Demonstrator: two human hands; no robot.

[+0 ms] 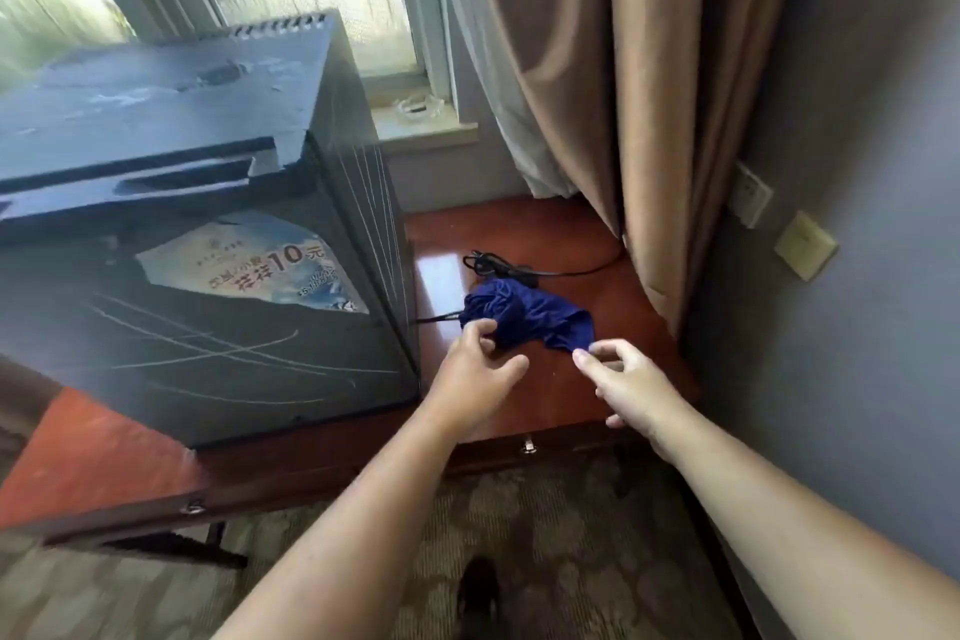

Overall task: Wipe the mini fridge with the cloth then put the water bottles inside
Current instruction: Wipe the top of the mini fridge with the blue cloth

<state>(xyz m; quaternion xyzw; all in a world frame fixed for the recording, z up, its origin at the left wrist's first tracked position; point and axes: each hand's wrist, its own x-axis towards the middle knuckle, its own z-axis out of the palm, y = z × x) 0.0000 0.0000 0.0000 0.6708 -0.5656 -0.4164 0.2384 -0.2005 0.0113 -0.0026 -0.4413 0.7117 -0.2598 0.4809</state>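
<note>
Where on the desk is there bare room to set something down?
The desk shows bare wood at its front left corner, before the mini fridge, and at the back between fridge and curtain. The space right of the fridge is crowded: blue cloth, black cord, left hand and right hand.

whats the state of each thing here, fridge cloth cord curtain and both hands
black mini fridge: door shut, scratched, on the reddish wooden desk
dark blue cloth: crumpled on the desk right of the fridge
black power cord: lying loose behind the cloth
tan curtain: hanging in gathered folds
left hand: at the cloth's left end, grip unclear
right hand: fingertips at its right corner, grip unclear
</note>
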